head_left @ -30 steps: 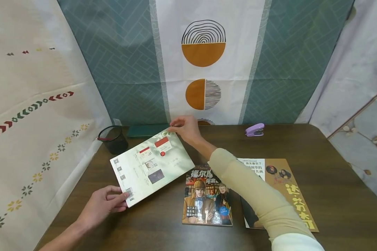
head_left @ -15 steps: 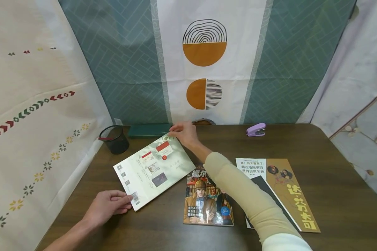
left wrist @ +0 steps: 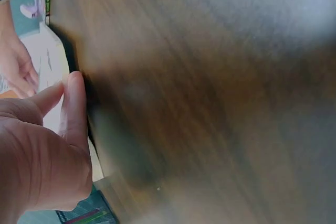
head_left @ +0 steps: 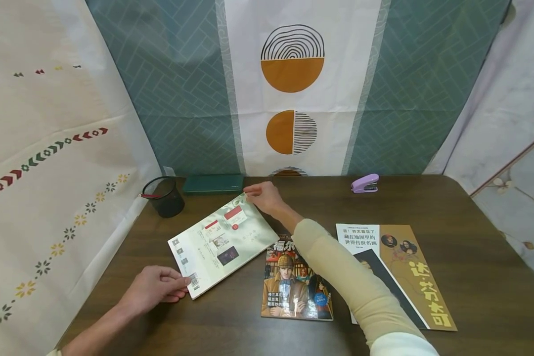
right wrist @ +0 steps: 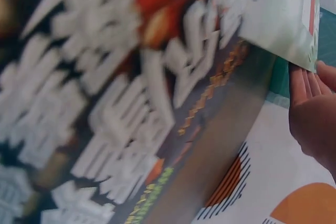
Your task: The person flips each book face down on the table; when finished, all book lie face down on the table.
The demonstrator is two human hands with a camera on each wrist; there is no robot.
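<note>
A pale green book (head_left: 224,242), its back cover with barcode and small pictures facing up, lies slanted in the head view. My left hand (head_left: 155,289) pinches its near-left corner between thumb and fingers; the left wrist view shows the thumb and index finger of that hand (left wrist: 50,145) at the book's edge. At the far corner, my right hand (head_left: 269,199) pinches the cover, fingers beneath and thumb above in the right wrist view. The book's right corner reaches the top of a detective-cover book (head_left: 285,291), partly hidden by my right sleeve.
A white book (head_left: 358,235) overlaps a brown book (head_left: 416,277) on the right. Along the back stand a black mesh pen cup (head_left: 166,200), a dark green case (head_left: 212,184) and a lilac stapler (head_left: 365,183). Cloth curtains border the wooden table (head_left: 485,277).
Both hands have brought the pale green book slightly nearer and to the right, its far corner lower. The right hand has come down, uncovering more of the green case. Both grips persist.
</note>
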